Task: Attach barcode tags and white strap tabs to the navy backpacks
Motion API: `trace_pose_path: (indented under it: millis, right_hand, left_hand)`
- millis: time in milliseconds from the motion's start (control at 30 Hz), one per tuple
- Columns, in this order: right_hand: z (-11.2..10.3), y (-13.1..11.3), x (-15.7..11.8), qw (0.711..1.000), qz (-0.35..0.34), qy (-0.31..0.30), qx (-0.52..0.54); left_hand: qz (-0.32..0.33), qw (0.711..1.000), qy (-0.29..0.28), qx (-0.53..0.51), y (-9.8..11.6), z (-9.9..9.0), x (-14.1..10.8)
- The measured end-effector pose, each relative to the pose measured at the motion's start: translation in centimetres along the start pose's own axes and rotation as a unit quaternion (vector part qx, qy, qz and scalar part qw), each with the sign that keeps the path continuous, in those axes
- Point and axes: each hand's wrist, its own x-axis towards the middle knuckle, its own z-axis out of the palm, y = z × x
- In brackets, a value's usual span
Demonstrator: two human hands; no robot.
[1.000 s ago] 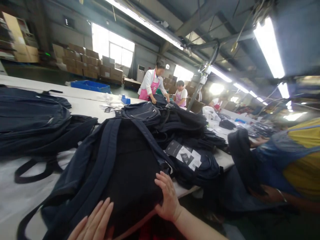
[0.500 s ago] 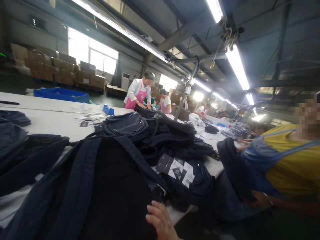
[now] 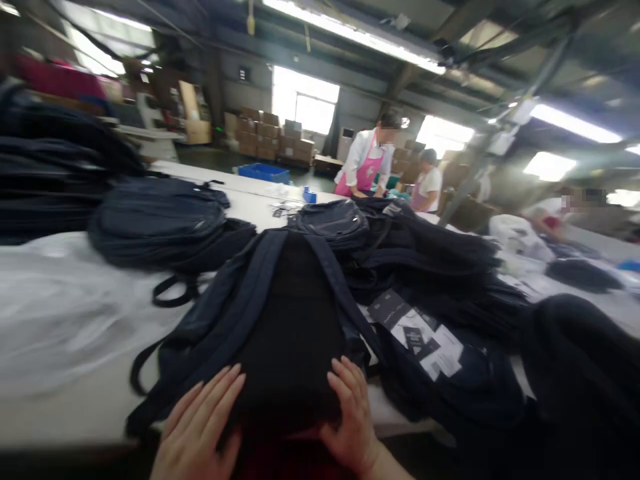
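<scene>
A dark navy backpack (image 3: 295,313) lies on the white table in front of me, its back panel and two shoulder straps facing up. My left hand (image 3: 200,423) rests on the near left part of it, fingers stretched out and lying flat. Across from it, my right hand (image 3: 353,417) touches the near right edge of the back panel, its fingers extended and the thumb apart. Neither hand grips anything. Just right of the backpack, printed tags (image 3: 417,333) in black and white lie on another dark bag (image 3: 480,373).
More navy backpacks (image 3: 160,213) lie at the left, beside clear plastic sheeting (image 3: 75,313). A pile of dark bags (image 3: 425,247) spreads to the right. Farther back are a blue bin (image 3: 263,173), a small blue tape dispenser (image 3: 309,195) and a person in a pink apron (image 3: 367,163).
My view has swung to the left. My left hand has come into view on the backpack, which now lies farther from me and shows whole. The co-worker in yellow is out of view.
</scene>
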Motion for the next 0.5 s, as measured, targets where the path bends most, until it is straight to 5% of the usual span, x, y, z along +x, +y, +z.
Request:
trace_pose_path:
  millis: [67, 200, 367, 500]
  right_hand:
    - [-0.1, 0.3, 0.1, 1.0, -0.004, 0.005, 0.023]
    - [0.1, 1.0, 0.2, 0.998, -0.01, 0.011, 0.062]
    - [-0.6, 1.3, 0.3, 0.996, -0.036, 0.032, 0.08]
    - [-3.2, 1.9, 3.6, 0.991, -0.099, 0.01, 0.089]
  left_hand:
    - [-0.002, 0.996, -0.084, 0.011, 0.3, -2.7, 1.5]
    - [-0.174, 0.984, -0.036, 0.025, -0.4, -6.4, 3.6]
    - [-0.28, 0.953, -0.118, -0.003, -1.7, -6.1, 3.1]
    - [-0.32, 0.941, -0.087, -0.058, -2.0, -6.0, 3.2]
